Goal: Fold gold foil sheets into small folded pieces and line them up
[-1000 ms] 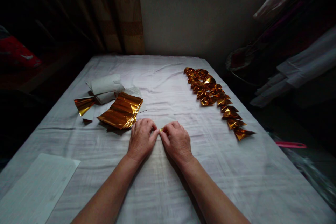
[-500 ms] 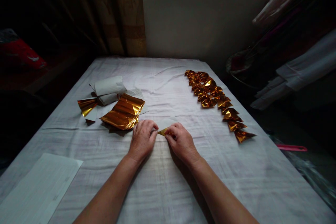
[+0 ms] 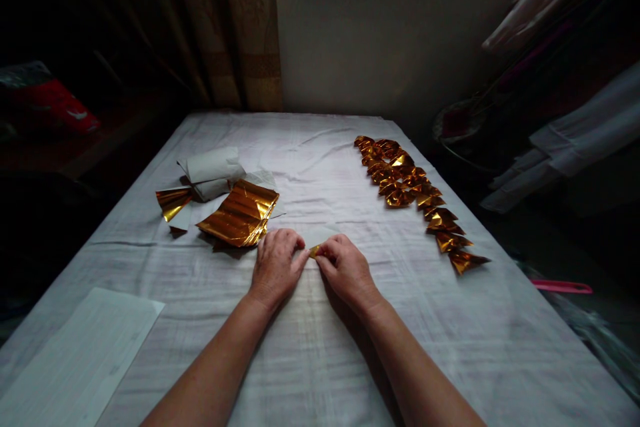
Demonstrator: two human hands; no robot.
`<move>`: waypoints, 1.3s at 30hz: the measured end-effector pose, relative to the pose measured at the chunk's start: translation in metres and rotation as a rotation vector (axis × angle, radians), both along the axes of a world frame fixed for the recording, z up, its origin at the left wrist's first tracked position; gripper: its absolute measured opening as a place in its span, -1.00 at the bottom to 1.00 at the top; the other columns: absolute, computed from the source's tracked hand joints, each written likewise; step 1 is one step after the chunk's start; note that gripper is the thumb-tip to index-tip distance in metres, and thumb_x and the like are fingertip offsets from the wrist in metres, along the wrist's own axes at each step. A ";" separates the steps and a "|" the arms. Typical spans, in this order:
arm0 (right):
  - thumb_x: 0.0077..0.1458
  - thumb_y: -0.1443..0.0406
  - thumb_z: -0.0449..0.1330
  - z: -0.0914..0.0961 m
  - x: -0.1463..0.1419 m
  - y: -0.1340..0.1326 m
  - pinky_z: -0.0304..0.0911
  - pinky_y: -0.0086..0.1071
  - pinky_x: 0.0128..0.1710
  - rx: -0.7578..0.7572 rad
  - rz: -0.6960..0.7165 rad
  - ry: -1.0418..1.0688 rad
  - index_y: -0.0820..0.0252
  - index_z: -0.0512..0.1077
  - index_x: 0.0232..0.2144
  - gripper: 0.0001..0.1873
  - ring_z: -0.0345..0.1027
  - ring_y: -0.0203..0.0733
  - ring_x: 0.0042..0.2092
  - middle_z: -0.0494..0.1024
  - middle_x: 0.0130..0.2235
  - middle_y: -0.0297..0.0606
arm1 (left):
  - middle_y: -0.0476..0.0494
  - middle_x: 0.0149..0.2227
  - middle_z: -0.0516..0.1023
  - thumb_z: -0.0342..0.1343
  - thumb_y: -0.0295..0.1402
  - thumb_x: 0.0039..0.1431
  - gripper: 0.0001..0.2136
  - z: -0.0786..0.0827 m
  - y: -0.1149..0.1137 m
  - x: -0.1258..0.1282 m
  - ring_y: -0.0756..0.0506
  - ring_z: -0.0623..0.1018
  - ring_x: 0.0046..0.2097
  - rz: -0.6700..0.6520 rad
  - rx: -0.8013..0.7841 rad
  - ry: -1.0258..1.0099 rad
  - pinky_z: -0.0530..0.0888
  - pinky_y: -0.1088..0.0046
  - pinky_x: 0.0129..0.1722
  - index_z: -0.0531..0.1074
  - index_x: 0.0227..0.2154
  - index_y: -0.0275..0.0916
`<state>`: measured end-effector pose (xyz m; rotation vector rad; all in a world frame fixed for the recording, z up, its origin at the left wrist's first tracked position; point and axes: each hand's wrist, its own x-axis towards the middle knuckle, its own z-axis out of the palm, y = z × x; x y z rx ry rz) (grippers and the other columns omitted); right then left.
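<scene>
Both my hands rest on the white cloth-covered table (image 3: 450, 340), pinching one small piece of gold foil paper (image 3: 314, 251) between them. My left hand (image 3: 276, 265) has its fingers curled on the foil's left end. My right hand (image 3: 345, 268) grips the right end, and most of the foil is hidden under the fingers. A stack of flat gold foil sheets (image 3: 241, 215) lies just left of my left hand. A row of several folded gold foil pieces (image 3: 415, 193) runs along the right side of the table.
A white wrapped bundle (image 3: 210, 170) and a loose gold sheet (image 3: 173, 201) lie at the back left. A white paper sheet (image 3: 75, 360) lies at the near left corner. A curtain and wall stand behind; clothing hangs at the right, past the table edge.
My hands have closed together again on the foil after parting a little. The view has shifted slightly downward.
</scene>
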<state>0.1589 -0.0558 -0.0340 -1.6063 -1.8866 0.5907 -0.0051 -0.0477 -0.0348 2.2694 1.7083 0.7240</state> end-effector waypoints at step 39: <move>-0.07 0.42 0.16 0.002 0.036 -0.004 0.25 -0.24 -0.02 0.121 0.042 -0.090 0.08 0.49 -0.13 -0.60 0.35 -0.11 -0.07 0.51 -0.13 -0.24 | -0.09 -0.21 0.57 0.11 -0.26 0.27 -0.86 0.005 -0.002 -0.003 -0.14 0.47 -0.15 -0.215 0.156 0.131 0.30 0.24 -0.10 0.53 -0.20 -0.11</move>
